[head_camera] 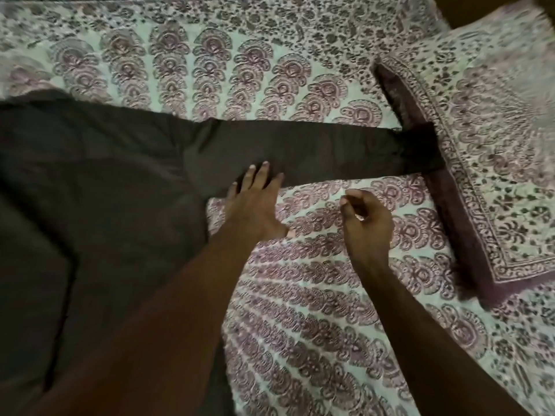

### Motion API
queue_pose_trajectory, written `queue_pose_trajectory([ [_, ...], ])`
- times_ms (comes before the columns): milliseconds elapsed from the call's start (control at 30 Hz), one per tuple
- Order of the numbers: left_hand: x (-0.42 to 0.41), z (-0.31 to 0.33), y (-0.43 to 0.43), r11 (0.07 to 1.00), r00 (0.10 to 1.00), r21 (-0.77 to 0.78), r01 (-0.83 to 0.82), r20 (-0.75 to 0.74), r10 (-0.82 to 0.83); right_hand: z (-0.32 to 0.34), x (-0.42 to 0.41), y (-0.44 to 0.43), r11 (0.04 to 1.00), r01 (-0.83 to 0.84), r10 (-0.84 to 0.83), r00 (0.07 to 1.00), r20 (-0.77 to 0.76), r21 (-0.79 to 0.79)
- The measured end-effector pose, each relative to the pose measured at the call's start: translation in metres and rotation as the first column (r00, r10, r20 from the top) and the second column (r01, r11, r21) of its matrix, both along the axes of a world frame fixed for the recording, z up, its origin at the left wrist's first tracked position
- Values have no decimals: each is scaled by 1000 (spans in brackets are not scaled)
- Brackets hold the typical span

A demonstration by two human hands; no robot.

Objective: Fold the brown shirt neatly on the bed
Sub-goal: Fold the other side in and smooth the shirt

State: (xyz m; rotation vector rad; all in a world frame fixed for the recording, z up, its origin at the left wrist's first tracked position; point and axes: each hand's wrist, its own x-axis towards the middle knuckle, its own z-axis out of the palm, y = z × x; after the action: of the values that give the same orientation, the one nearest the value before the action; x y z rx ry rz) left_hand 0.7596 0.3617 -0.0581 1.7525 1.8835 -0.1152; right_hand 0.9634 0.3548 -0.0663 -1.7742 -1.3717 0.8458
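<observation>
The brown shirt (99,175) lies spread flat across the left half of the bed. One long sleeve (315,151) stretches to the right, and its cuff (420,148) lies over the pillow's edge. My left hand (255,202) rests flat with straight fingers on the sleeve near the armpit. My right hand (365,220) hovers just below the sleeve, over the bedsheet, with fingers loosely curled and nothing in them.
The bed is covered by a white sheet with a purple floral print (315,295). A pillow in matching print (486,145) lies at the right, its dark border under the cuff.
</observation>
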Motion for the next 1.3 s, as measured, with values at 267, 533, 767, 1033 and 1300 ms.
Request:
queue_pose_trajectory([
  [267,12,-34,7,996,996,1,-88,-33,88,-17,66,104,950,305,-283,930,235,-64],
  [533,15,-38,8,991,992,30,-128,-13,128,-27,60,151,860,460,-449,888,102,-221],
  [767,13,-40,8,991,991,17,-135,26,134,-12,28,108,990,5,-29,986,166,142],
  [1033,-23,-28,11,782,602,24,-622,653,459,-7,-60,24,939,-247,199,958,205,239],
  [1300,-106,39,-36,389,-258,-667,-635,658,707,-14,-138,-46,727,-621,517,776,361,293],
])
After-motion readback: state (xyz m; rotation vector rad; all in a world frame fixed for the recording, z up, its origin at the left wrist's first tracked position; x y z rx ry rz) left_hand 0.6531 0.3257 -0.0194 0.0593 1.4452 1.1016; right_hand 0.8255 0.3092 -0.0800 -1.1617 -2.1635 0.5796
